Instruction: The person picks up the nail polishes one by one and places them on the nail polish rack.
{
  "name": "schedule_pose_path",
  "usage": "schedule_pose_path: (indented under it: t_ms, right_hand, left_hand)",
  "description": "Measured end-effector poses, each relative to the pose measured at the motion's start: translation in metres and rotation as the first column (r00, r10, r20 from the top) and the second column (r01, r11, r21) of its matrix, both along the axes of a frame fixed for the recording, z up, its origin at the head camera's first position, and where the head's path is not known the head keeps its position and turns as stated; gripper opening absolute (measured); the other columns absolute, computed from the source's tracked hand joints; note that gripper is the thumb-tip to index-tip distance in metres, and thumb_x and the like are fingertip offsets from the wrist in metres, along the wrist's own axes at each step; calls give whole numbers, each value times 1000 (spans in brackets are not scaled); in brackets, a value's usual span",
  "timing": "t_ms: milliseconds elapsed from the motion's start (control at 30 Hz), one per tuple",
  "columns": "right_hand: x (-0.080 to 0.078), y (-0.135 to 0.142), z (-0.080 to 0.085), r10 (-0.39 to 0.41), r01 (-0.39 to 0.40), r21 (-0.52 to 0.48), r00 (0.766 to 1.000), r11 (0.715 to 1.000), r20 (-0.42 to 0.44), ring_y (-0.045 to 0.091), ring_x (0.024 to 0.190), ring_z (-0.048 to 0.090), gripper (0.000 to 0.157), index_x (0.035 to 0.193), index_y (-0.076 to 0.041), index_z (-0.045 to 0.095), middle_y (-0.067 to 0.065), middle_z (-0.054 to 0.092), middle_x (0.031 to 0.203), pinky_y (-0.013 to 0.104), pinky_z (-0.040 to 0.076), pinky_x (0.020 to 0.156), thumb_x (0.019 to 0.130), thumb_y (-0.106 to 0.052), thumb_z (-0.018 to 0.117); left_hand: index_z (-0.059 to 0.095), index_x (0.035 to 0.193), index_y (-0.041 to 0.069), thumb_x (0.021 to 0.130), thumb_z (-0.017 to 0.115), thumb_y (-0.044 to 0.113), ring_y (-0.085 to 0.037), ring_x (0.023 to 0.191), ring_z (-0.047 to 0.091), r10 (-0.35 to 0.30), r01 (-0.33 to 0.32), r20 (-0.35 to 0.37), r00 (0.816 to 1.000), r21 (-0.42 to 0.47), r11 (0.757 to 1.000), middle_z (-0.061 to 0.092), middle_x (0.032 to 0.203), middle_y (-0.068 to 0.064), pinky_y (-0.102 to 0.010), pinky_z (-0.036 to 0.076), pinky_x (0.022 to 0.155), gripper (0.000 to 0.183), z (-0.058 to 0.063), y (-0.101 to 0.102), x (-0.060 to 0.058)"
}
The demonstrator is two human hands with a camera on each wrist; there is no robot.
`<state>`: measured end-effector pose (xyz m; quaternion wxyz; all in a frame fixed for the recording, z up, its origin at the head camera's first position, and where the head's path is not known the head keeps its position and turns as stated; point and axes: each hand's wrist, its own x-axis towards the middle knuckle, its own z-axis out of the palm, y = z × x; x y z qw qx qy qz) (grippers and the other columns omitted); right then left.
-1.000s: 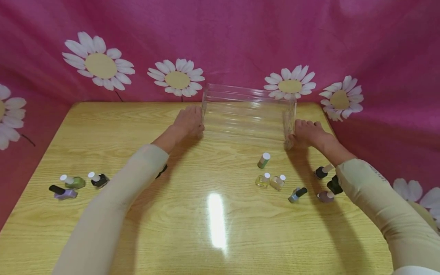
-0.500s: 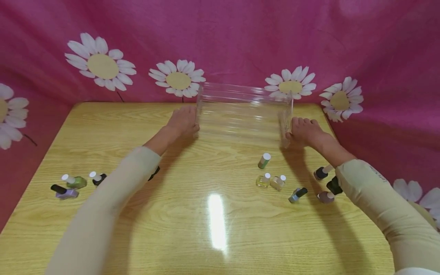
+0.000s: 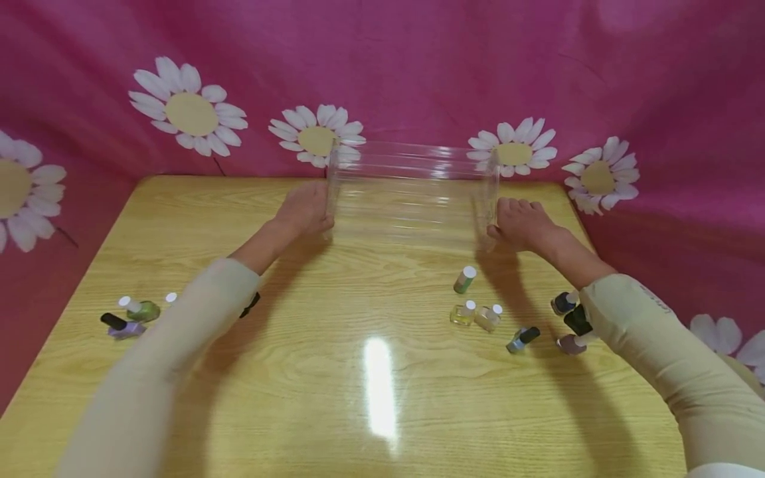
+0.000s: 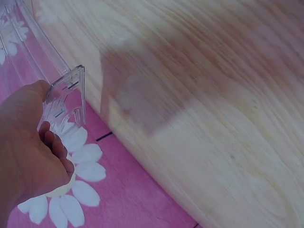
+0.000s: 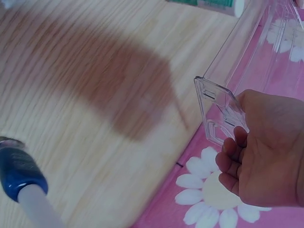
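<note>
A clear plastic tiered display rack [image 3: 412,199] spans between my two hands at the far side of the table. My left hand [image 3: 303,207] grips its left end, with the thumb along the edge. In the left wrist view, that hand's thumb lies against the clear end panel [image 4: 66,97] and its other fingers are curled behind. My right hand [image 3: 521,222] holds the opposite end; the right wrist view has its thumb and curled fingers at the matching end panel [image 5: 213,102]. Nearest the rack's front stands a green nail polish bottle [image 3: 462,284] with a white cap.
Yellow [image 3: 461,315], beige [image 3: 487,320] and light-blue [image 3: 515,343] nail polish bottles stand right of centre. Dark bottles [image 3: 562,303] sit beside the right sleeve. At left are green [image 3: 146,311] and lilac [image 3: 127,330] bottles; the left sleeve partly hides others. A pink flowered cloth [image 3: 412,66] hangs behind the table.
Both hands have moved left along the far side of the table, carrying the rack with them. The left sleeve now covers more of the left bottles. The view has shifted slightly.
</note>
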<state>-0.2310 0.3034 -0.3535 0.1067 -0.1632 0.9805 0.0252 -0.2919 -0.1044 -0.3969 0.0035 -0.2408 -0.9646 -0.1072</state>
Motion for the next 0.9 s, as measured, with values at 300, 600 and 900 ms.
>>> schedule_pose_path:
  t_ms: [300,600,900]
  right_hand:
    - [-7,-22,-2,48,-49,-19,999,999,-11,50,95,50,33,94,7,39,22,47,90,60,36,85,98,-24,49]
    - [-12,-49,-4,69,-68,-40,998,997,3,48,94,50,30,94,5,38,20,47,89,58,35,85,99,-23,49]
    - [-22,-73,-15,79,-78,-19,997,997,7,45,93,50,32,96,6,39,19,46,89,58,35,88,99,-26,46]
  left_hand:
    - [47,108,-3,85,64,15,-44,104,53,16,-17,16,1000,59,998,55,102,-23,-56,43,88,33,-1,-29,7]
    - [46,115,-8,89,63,16,-46,111,50,42,-43,48,998,40,998,55,112,-28,-59,40,93,39,-3,-55,15]
    - [46,108,-8,88,61,16,-44,104,48,95,-97,77,992,24,995,50,105,-25,-58,40,89,34,-3,-79,22]
